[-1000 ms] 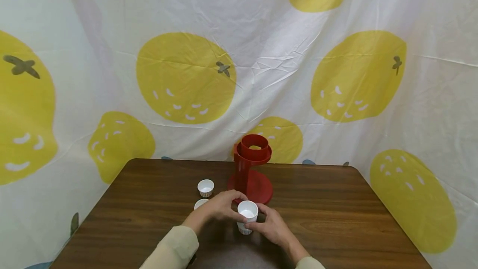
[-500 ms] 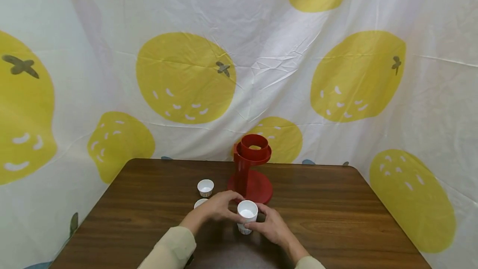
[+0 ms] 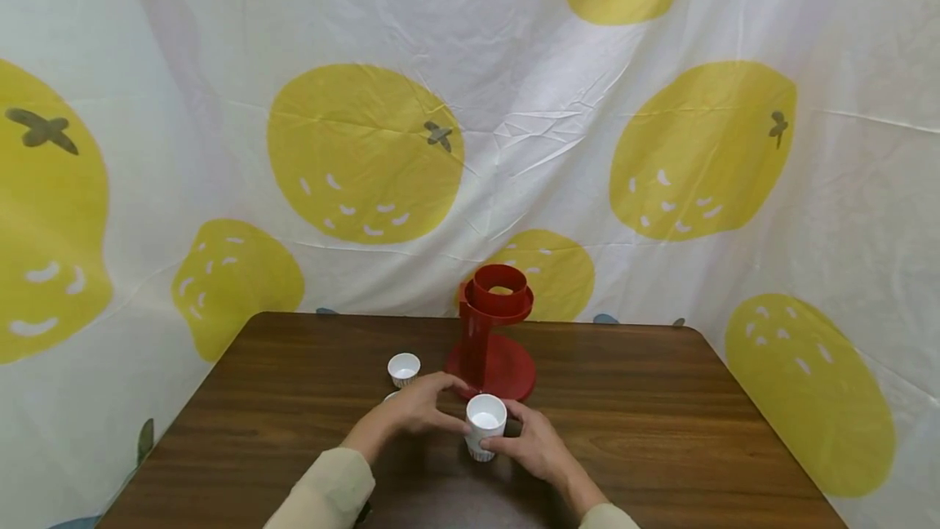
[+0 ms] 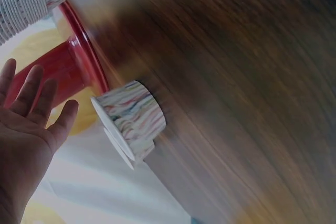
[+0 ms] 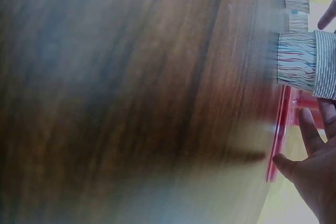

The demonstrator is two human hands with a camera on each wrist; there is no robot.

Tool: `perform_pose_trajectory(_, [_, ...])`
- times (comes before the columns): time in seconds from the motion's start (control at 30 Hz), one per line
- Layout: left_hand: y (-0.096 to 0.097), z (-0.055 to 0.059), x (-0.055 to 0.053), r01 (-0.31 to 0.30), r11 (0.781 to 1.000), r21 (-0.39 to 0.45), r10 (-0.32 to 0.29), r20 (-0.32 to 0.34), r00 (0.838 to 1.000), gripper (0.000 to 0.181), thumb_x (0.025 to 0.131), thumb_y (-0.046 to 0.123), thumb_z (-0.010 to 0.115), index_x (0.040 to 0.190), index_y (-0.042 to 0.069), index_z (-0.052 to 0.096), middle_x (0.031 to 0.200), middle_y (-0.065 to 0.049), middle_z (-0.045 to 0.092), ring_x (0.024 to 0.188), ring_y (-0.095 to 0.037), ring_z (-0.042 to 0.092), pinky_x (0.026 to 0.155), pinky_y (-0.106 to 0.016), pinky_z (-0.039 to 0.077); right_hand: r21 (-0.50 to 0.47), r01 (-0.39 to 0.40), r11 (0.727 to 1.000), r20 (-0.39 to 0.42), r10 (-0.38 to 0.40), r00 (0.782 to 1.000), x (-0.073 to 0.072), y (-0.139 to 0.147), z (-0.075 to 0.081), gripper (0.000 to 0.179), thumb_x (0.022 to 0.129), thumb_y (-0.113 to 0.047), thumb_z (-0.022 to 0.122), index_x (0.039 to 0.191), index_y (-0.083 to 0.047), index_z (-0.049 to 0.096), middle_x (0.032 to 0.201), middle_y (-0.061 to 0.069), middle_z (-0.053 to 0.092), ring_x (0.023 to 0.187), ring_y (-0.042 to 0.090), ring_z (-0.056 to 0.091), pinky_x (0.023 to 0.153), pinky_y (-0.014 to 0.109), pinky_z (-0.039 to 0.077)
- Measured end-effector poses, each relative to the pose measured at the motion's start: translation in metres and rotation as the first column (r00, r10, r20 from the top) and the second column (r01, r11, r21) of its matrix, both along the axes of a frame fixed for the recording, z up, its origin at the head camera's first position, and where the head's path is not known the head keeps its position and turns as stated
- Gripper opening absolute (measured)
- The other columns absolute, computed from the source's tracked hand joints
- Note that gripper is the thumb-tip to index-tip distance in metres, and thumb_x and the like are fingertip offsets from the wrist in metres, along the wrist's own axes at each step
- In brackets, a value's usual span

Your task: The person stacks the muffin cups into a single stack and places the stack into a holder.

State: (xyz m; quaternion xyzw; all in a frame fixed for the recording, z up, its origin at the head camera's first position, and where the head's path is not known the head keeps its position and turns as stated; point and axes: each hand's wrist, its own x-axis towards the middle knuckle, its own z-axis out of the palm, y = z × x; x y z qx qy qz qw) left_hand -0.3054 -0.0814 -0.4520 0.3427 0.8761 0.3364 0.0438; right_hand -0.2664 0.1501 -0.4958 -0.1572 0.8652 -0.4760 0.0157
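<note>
A stack of white paper baking cups point(image 3: 485, 424) with a coloured streaky pattern stands upright on the table, many rims nested close together in the right wrist view. My right hand point(image 3: 538, 443) holds the stack from its right side, thumb in front and forefinger behind. On the other side my left hand point(image 3: 420, 408) is spread, its thumb tip close to the stack's left wall. The left wrist view shows that hand point(image 4: 29, 124) with fingers apart and nothing in them. Two single baking cups stand to the left, one cup point(image 3: 404, 369) farther back, the other point(image 3: 392, 396) mostly hidden behind the left hand.
A red stand point(image 3: 476, 349) with a round base point(image 3: 514, 370) and a ring-shaped holder point(image 3: 502, 294) on top rises just behind the stack. The brown wooden table point(image 3: 646, 415) ends at a cloth backdrop point(image 3: 529, 170) printed with lemons.
My left hand has drawn back to the left, off the stack, and now covers more of the nearer single cup. The right hand and the stack have stayed in place.
</note>
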Motion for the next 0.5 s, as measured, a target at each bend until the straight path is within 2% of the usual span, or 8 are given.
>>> perform_pose_trajectory(0.2, [-0.011, 0.001, 0.0, -0.034, 0.999, 0.034, 0.033, 0.023, 0.999, 0.057, 0.071, 0.045, 0.073, 0.115, 0.012, 0.056, 0.117, -0.004, 0.056, 0.113, -0.023, 0.049, 0.095, -0.04, 0.037, -0.011, 0.004, 1.0, 0.014, -0.004, 1.0, 0.0, -0.001, 0.001, 0.063, 0.069, -0.042, 0.076, 0.122, -0.015, 0.055, 0.112, -0.003, 0.06, 0.115, 0.024, 0.047, 0.095, 0.053, 0.032])
perform_pose_trajectory(0.5, [-0.029, 0.0, -0.006, -0.109, 0.992, 0.066, 0.106, 0.043, 0.993, 0.062, 0.071, 0.046, 0.073, 0.117, 0.009, 0.056, 0.118, -0.005, 0.055, 0.115, -0.028, 0.048, 0.095, -0.046, 0.037, -0.041, 0.005, 0.999, -0.008, -0.005, 1.0, 0.001, -0.003, 0.001, 0.06, 0.069, -0.037, 0.077, 0.12, -0.014, 0.056, 0.111, -0.002, 0.061, 0.113, 0.024, 0.049, 0.095, 0.051, 0.033])
